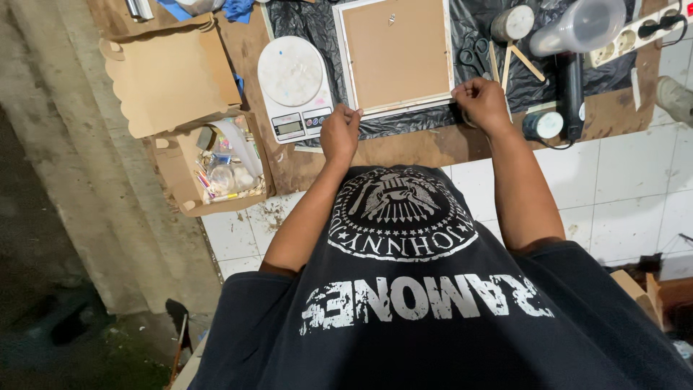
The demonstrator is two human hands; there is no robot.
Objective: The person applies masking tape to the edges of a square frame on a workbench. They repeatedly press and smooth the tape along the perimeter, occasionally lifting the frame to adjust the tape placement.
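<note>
A white picture frame (396,52) lies face down on black plastic sheeting (310,25), its brown backing board up. My left hand (339,133) grips the frame's near left corner with fingers closed. At the near right corner, my right hand (482,103) pinches the frame's edge. Both forearms reach forward over my dark printed shirt.
A white digital kitchen scale (294,87) sits left of the frame. An open cardboard box (189,94) with small supplies stands at the left. Scissors (473,58), wooden sticks (516,61), a clear measuring jug (581,27), a round tin (543,124) and a power strip (639,32) lie right.
</note>
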